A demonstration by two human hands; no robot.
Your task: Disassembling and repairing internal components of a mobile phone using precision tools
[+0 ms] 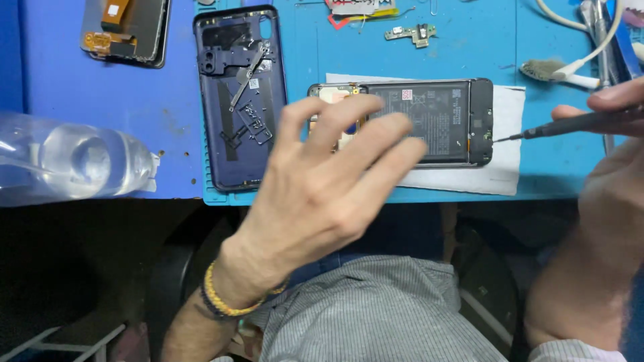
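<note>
A blue worktop (100,94) fills the upper part of the view, with a lighter blue mat (376,40) laid over its middle and right. On the mat lies a white sheet (500,174), and on that sheet rests an opened phone (429,121), its back removed so that the dark battery and the boards at either end show. Just to its left lies the phone's dark blue back cover (241,100), inside up, with a few loose dark parts resting in it. A clear plastic bottle (74,161) lies on its side at the left edge, and a separate screen assembly (127,30) with an orange flex sits at the top left. The left hand (322,181) hovers over the left end of the opened phone, its grip spread wide and empty, a yellow and dark wristband at the wrist. The right hand (614,174) comes in from the right edge, its grip pinching a thin black screwdriver (570,124) whose tip meets the right end of the phone. A small green circuit board (412,33) lies near the top of the mat.
</note>
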